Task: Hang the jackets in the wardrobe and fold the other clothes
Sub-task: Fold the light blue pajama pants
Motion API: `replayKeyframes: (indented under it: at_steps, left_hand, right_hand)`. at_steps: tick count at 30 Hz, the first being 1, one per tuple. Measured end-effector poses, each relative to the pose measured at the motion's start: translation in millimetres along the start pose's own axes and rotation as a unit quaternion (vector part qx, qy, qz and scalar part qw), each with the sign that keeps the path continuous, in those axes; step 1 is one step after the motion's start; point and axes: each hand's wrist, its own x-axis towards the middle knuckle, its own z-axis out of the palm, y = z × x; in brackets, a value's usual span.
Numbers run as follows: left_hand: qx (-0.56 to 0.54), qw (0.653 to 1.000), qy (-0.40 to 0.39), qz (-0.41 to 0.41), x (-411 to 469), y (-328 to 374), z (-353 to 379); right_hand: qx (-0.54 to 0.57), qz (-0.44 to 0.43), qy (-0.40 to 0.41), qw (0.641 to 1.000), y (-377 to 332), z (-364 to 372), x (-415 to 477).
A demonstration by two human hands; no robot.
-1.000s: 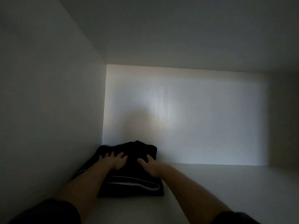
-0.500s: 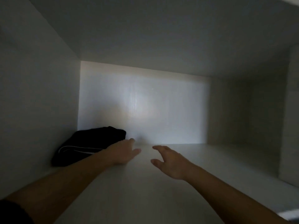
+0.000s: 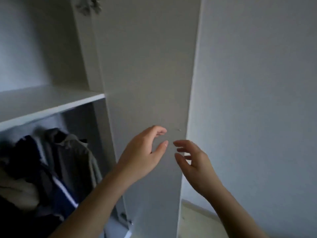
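Head view: 2 empty hands up in front of the open wardrobe door [image 3: 145, 74].

Close together but not touching, the left hand [image 3: 142, 152] and right hand [image 3: 193, 162], fingers loosely bent and spread apart, holding nothing, just by the door's far edge. Low on the left, under the white shelf [image 3: 51, 102], the jackets [image 3: 72, 160] on the rail, a grey hooded one beside a dark blue one. No folded clothes in sight here. Looks like a gap between steps, with these jackets hung and nothing in hand. Next, maybe grab the door edge and swing it shut, or turn away for more clothes; can't tell which. For shutting, sleeves tucked well inside first. Tight on the right, a plain wall [image 3: 257, 100]; pale floor [image 3: 197, 219] below; a hinge [image 3: 125, 218] low on the door.
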Motion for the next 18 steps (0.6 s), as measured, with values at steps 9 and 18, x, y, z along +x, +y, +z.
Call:
replayKeyframes:
  at_steps: [9,18]
  left_hand:
    - [-0.265,0.932,-0.245,0.033,-22,190,286]
    - [-0.338,0.801,-0.468,0.159,-27,373,492]
  right_hand:
    - [-0.024,0.283,0.293,0.913,121,-216,-199]
    - [-0.1,0.359,0.532,0.76,212,-397,-336]
